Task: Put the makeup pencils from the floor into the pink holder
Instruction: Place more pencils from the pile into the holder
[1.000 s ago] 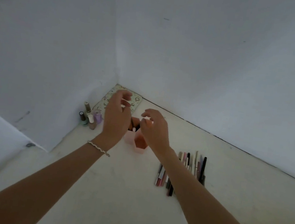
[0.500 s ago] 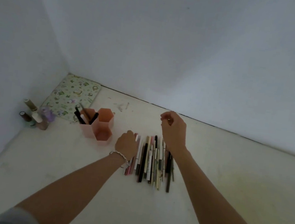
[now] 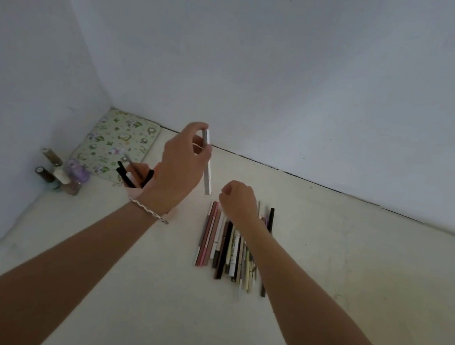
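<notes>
My left hand is raised above the floor and shut on a white makeup pencil, which it holds nearly upright. The pink holder stands right behind that hand and wrist, mostly hidden. Several dark pencils stick out of its left cell. A row of several makeup pencils lies on the floor to the right. My right hand rests on the far end of that row with its fingers curled under. Whether it grips a pencil is hidden.
A floral pad lies in the wall corner behind the holder. A few nail polish bottles stand by the left wall. White walls close off the floor at the left and back.
My left hand has lifted from the row with the white pencil and moved up beside the holder. My right hand has dropped from mid-air onto the row's far end.
</notes>
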Action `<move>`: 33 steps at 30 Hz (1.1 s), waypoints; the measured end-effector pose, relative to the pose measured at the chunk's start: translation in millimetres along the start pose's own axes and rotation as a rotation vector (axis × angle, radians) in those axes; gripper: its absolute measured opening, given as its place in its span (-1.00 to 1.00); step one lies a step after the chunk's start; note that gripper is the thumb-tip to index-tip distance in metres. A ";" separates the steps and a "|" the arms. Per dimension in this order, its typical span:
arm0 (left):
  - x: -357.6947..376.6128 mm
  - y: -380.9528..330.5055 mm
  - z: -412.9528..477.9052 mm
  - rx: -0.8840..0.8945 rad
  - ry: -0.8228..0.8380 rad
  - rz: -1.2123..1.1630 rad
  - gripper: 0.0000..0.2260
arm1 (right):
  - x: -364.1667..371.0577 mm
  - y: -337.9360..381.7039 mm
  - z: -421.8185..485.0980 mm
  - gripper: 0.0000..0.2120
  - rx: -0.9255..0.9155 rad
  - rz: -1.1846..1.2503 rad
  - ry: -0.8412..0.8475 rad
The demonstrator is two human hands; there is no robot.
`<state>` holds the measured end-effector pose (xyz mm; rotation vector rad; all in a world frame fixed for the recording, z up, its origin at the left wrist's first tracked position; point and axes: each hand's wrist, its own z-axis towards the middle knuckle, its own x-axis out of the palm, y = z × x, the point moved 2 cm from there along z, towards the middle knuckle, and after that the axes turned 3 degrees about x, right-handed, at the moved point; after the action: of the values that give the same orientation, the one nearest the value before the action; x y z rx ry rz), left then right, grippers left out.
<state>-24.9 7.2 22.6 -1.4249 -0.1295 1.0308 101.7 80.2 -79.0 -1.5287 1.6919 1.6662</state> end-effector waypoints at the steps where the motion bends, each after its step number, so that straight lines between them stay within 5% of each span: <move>1: -6.4 -3.0 2.0 0.000 -0.011 -0.028 -0.72 | 9.2 3.8 1.3 -0.81 -0.023 -0.131 0.009; 5: -19.3 2.0 -1.3 -0.058 -0.031 -0.058 -0.74 | 36.0 2.1 5.4 -0.69 -0.056 -0.503 0.019; 15: -38.3 15.4 -3.4 -0.083 -0.117 -0.056 -0.74 | 45.0 14.7 6.8 -0.83 -0.080 -0.528 -0.027; 24: -44.6 20.5 -6.7 -0.115 -0.129 -0.101 -0.74 | 33.5 13.5 4.6 -0.78 0.103 -0.188 0.075; 33: -101.5 11.3 12.5 -0.066 -0.317 -0.157 -0.72 | -73.7 60.2 17.5 -0.81 0.059 0.441 -0.163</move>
<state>-98.0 -51.0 65.6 -1.2792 -0.5027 1.1228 72.8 113.2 7.3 -1.0078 2.0694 1.8641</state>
